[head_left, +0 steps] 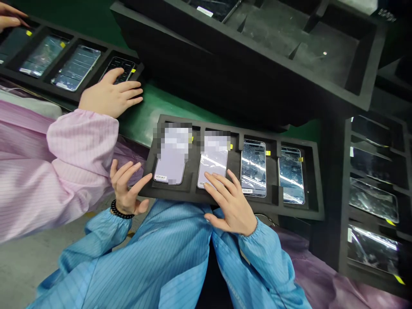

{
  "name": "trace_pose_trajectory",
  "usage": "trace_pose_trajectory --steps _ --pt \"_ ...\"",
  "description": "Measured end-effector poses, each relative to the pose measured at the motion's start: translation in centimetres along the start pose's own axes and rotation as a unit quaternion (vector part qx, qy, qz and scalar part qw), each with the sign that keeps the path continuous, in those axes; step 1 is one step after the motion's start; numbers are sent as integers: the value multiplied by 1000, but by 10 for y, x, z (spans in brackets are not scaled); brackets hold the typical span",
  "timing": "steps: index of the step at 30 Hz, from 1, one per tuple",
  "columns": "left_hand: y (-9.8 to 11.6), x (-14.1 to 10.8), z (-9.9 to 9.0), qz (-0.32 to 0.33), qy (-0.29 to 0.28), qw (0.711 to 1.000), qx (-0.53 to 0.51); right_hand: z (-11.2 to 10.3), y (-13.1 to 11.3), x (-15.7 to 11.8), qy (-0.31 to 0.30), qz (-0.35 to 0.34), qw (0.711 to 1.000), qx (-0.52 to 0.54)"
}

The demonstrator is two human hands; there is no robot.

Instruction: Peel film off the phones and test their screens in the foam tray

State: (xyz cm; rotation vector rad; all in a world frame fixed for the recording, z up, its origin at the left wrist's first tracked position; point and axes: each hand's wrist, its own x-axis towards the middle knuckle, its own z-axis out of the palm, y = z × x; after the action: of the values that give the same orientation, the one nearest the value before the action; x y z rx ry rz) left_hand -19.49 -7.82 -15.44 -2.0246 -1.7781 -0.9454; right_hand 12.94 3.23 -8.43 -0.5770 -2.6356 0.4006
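Observation:
A black foam tray (317, 180) lies before me with several smartphones side by side in its compartments. My left hand (128, 186), a dark beaded bracelet at its wrist, is open with fingers spread at the tray's left edge. Closest to it is the leftmost smartphone (170, 165), its screen lit pale and partly pixelated. Fingers outstretched, my right hand (233, 204) has its fingertips at the lower part of the second smartphone (214, 161), also lit pale. Farther right, the third smartphone (254, 167) and the rightmost smartphone (291, 176) show dark screens with lines of text.
A co-worker's hand (111, 94) in a pink sleeve reaches over another phone tray (72, 51) at upper left. Above mine stands a large black foam tray (273, 56). At right, a further tray (343, 240) holds several phones. Green table surface (151, 113) shows between.

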Motion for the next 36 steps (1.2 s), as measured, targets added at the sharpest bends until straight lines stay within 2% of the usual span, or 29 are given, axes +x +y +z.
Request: trace_pose_trajectory --steps 4,7,9,11,14,16,20,23,25,26,28,31,33,34,36 --pt "-2 -6 2 -25 -7 999 19 1 -1 0 -2 -2 1000 -8" --pt "3 2 0 -18 -4 1000 12 -4 -3 3 5 7 1000 -5" --pt "10 19 -3 3 1 1000 -10 -11 -2 6 21 44 999 4" --pt "22 43 -5 26 -12 998 -52 -18 2 9 42 133 990 -3" --pt "49 83 -2 9 -123 986 -113 -29 10 12 68 261 963 -21" --pt "72 101 8 6 -202 973 -111 -33 14 13 81 284 955 -4" --pt "118 110 35 6 -253 958 -138 -37 13 10 107 299 947 39" --pt "139 107 44 -53 -283 931 -226 -40 6 0 137 325 934 59" --pt "142 111 42 -147 -305 885 -319 -44 0 -8 165 350 919 77" --pt "141 115 39 -210 -309 849 -373 -46 -3 -13 180 364 909 89" --pt "138 128 33 -351 -284 749 -485 -49 -8 -22 205 389 891 114" --pt "139 149 30 -520 -196 574 -601 -51 -14 -31 233 406 873 136" --pt "146 158 34 -565 -167 494 -639 -51 -16 -33 242 407 869 143" --pt "150 160 38 -572 -168 469 -652 -51 -17 -34 243 404 870 146" --pt "159 162 46 -571 -176 445 -667 -52 -18 -33 238 393 876 150"
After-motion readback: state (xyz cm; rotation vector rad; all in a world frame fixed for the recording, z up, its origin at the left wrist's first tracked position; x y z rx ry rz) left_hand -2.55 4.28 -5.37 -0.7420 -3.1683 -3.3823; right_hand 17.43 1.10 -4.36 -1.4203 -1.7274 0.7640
